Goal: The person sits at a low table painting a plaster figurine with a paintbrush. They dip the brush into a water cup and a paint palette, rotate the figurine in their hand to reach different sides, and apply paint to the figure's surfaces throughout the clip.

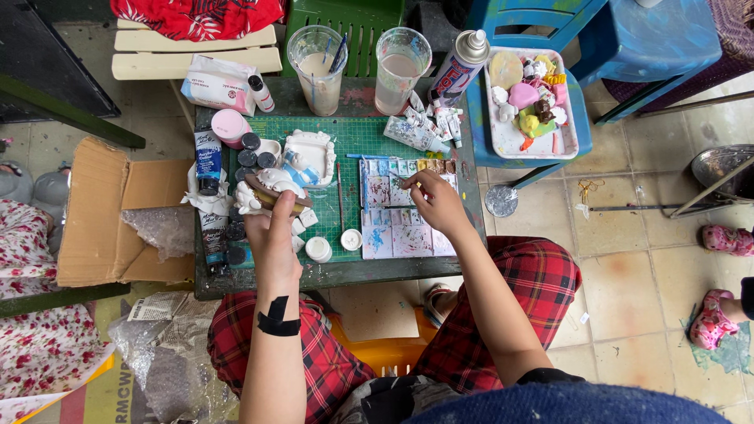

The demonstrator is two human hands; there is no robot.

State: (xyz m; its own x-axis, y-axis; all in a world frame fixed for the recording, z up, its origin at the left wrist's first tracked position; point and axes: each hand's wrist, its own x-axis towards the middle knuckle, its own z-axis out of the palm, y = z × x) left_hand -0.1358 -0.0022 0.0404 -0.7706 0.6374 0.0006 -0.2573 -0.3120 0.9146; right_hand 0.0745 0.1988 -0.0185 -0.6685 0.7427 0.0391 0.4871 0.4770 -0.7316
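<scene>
Left hand (271, 235): closed around a white figurine (271, 191), held over the table's left half
Right hand (436, 202): a thin brush (402, 181) is pinched, tip on the palette (404, 208), right of the figurine
Far edge: two cups (318, 59)

Single head-worn view, steeply downward (almost overhead), close above a small green table (440, 271) and lap.

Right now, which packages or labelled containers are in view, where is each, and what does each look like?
Spray can: table's far right, lying tilted, white cap, red-and-blue label.
Paint tubes: beside the can, small, white, heaped.
Soft packet: far left corner, white with pink and blue print.
Paint tube: left edge, blue label, black cap.
Cardboard box: floor at left, brown, flaps open.
</scene>
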